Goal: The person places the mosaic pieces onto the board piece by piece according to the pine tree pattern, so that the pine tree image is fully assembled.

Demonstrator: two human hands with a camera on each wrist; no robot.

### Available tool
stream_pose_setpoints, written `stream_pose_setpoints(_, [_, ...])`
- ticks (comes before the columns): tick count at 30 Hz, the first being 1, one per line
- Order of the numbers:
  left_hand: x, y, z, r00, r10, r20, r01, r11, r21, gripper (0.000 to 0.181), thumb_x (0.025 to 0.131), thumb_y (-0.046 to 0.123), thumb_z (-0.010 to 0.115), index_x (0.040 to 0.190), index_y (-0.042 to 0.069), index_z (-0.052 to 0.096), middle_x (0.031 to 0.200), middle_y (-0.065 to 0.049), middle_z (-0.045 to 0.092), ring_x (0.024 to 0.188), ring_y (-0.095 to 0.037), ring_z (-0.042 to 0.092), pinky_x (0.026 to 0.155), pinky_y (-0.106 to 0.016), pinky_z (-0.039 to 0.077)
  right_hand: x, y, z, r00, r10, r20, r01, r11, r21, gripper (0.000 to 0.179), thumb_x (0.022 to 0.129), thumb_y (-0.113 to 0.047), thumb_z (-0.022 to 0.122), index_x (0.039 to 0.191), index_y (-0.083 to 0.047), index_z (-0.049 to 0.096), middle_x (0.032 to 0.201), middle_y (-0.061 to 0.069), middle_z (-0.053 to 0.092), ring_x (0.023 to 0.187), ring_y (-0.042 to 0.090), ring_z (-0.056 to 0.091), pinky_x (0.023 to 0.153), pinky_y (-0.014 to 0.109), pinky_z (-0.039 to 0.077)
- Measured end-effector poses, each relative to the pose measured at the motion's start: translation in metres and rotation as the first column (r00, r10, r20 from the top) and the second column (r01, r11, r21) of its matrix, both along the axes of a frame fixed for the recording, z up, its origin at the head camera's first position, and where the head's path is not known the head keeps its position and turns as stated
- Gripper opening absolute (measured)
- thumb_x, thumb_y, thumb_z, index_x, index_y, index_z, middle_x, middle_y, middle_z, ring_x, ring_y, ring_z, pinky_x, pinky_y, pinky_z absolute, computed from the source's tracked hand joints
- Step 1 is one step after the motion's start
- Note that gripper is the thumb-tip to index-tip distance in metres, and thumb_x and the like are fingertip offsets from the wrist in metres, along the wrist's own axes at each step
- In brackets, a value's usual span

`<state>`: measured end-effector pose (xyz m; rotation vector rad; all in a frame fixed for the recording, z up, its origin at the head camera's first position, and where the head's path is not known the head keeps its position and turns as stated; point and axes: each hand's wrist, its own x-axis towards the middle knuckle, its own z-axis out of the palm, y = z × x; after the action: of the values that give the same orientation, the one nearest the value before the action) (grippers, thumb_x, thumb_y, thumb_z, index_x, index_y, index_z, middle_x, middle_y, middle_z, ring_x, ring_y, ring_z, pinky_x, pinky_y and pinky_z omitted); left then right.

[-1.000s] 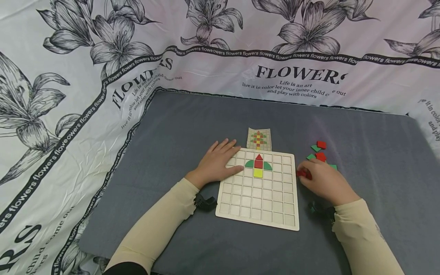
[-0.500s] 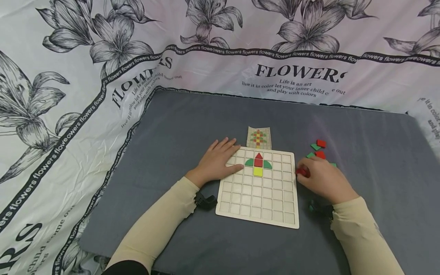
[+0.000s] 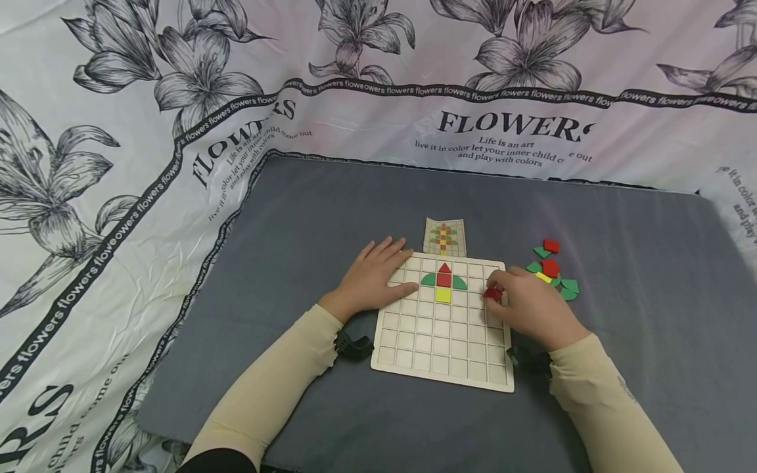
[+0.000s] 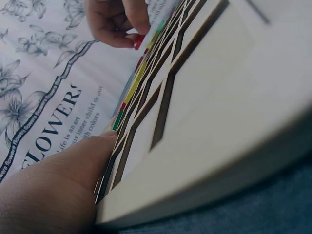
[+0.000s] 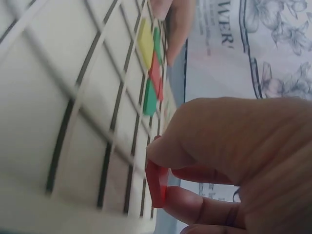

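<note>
A pale wooden grid board [image 3: 443, 358] lies on the grey mat. In its upper rows sit a red triangle [image 3: 445, 268], a red square [image 3: 444, 280], two green quarter pieces [image 3: 429, 281] and a yellow square [image 3: 443, 295]. My left hand [image 3: 378, 279] rests flat with straight fingers on the board's upper left corner, its fingertip [image 4: 105, 141] at the board's edge. My right hand [image 3: 529, 303] pinches a red tile [image 3: 492, 294] over the board's right columns; the red tile [image 5: 157, 187] shows between thumb and fingers.
A small pattern card [image 3: 445, 238] lies just behind the board. Loose red, green and yellow tiles [image 3: 552, 269] lie on the mat right of the board. The grey mat [image 3: 639, 276] sits on a flower-printed cloth [image 3: 148, 164].
My right hand has moved left from the loose tiles to over the board's right columns, carrying the red tile. My left hand has stayed on the board's corner.
</note>
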<state>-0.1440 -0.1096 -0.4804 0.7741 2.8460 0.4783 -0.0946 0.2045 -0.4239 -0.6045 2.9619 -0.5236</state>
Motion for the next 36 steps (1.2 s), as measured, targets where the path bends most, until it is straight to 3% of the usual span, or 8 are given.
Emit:
stream_pose_setpoints(5, [0.001, -0.001, -0.001, 1.000, 0.004, 0.005, -0.004, 1.000, 0.007, 0.080, 0.103, 0.069, 0.049, 0.167, 0.025, 0.032, 0.176, 0.000, 0.020, 0.164, -0.020, 0.009, 0.133, -0.044, 0.000, -0.004, -0.015, 0.001, 0.999, 0.040, -0.021, -0.041, 0.999, -0.026, 0.018, 0.087, -0.018, 0.079, 0.101, -0.008, 0.075, 0.093, 0.006, 0.069, 0.077, 0.020, 0.061, 0.067, 0.039, 0.057])
stream_pose_setpoints(15, [-0.003, 0.002, -0.003, 1.000, 0.001, 0.003, -0.001, 1.000, 0.002, 0.080, 0.102, 0.071, 0.046, 0.167, 0.026, 0.033, 0.176, 0.000, 0.020, 0.164, -0.020, 0.008, 0.133, -0.044, -0.001, -0.008, -0.043, 0.006, 0.993, 0.106, -0.047, -0.108, 0.993, -0.042, 0.011, 0.089, -0.019, 0.079, 0.097, -0.012, 0.075, 0.091, 0.002, 0.067, 0.068, 0.014, 0.056, 0.060, 0.033, 0.051])
stream_pose_setpoints(22, [-0.007, 0.002, 0.000, 1.000, 0.001, -0.012, -0.001, 1.000, 0.002, 0.081, 0.102, 0.072, 0.047, 0.167, 0.025, 0.034, 0.175, 0.001, 0.020, 0.164, -0.019, 0.009, 0.133, -0.043, -0.002, -0.013, -0.059, 0.005, 0.986, 0.159, -0.049, -0.162, 0.984, -0.078, 0.011, 0.089, -0.015, 0.079, 0.098, -0.011, 0.077, 0.092, 0.002, 0.068, 0.071, 0.013, 0.057, 0.063, 0.033, 0.054])
stream_pose_setpoints(36, [0.000, -0.002, -0.002, 1.000, 0.005, -0.004, -0.005, 1.000, 0.001, 0.080, 0.102, 0.071, 0.048, 0.167, 0.025, 0.035, 0.175, 0.000, 0.021, 0.164, -0.021, 0.010, 0.133, -0.044, 0.000, -0.016, -0.083, -0.006, 0.966, 0.250, -0.062, -0.255, 0.962, -0.095, 0.007, 0.090, -0.016, 0.081, 0.095, -0.014, 0.077, 0.091, 0.000, 0.068, 0.075, 0.013, 0.060, 0.069, 0.034, 0.057])
